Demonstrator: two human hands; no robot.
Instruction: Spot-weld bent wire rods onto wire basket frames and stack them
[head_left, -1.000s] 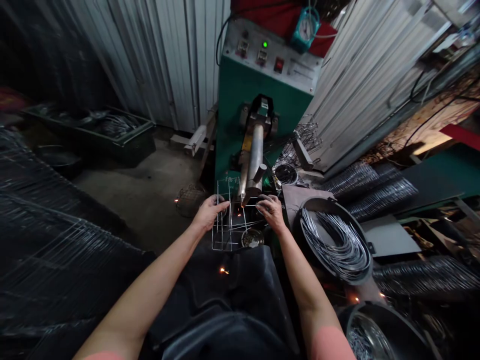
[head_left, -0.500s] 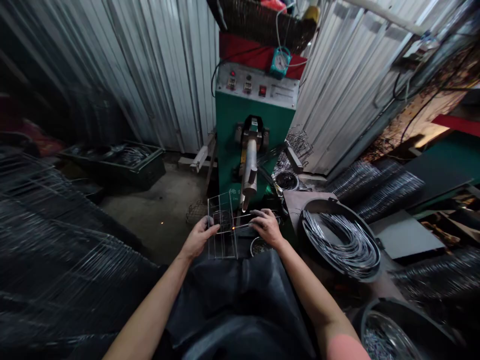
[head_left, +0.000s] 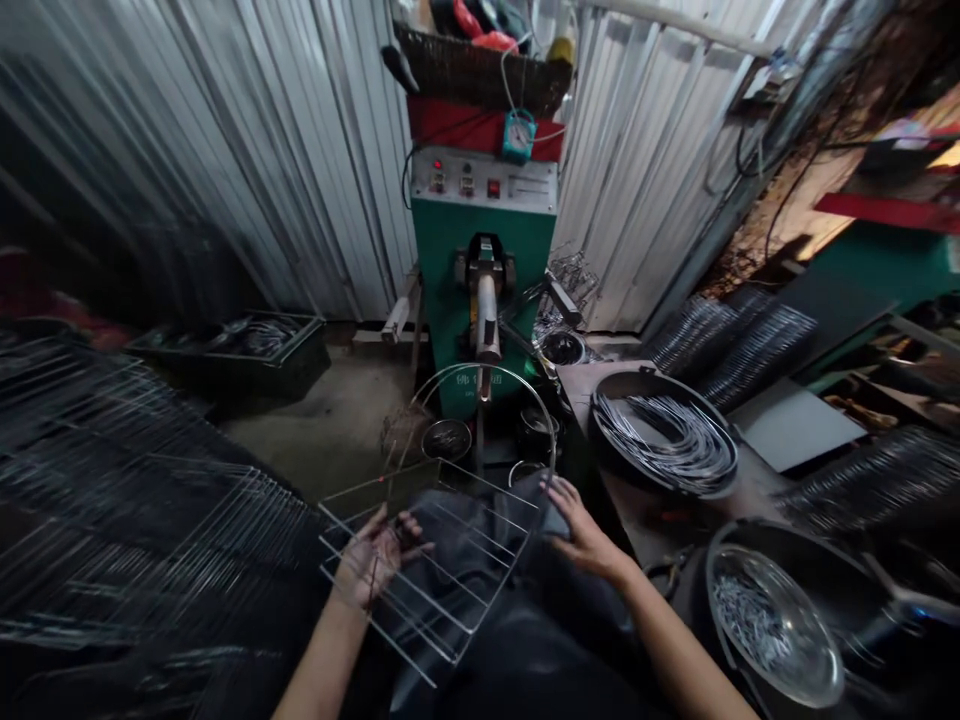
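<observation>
A wire rack with thin parallel rods and tall curved hoops lies tilted above my lap. My left hand is at its left side, palm turned up and fingers half curled, with a wire crossing the palm. It appears to hold the rack there, though the exact contact is blurred. At the right end of the hoop is my right hand, fingers stretched and thumb apart, the fingertips at or against the wire. Beyond the rack stands a green machine with a metal arm reaching toward me.
Right of me, a round tray holds bent wires, and nearer is a clear bowl of small metal pieces. Stacked wire racks fill the left. A green bin stands by the corrugated wall. A small bowl sits below the machine.
The wire rack has come back from the machine's arm toward my lap and turned, its hoops now showing. My hands have moved nearer and apart, and the right fingers have spread. The view shifted slightly.
</observation>
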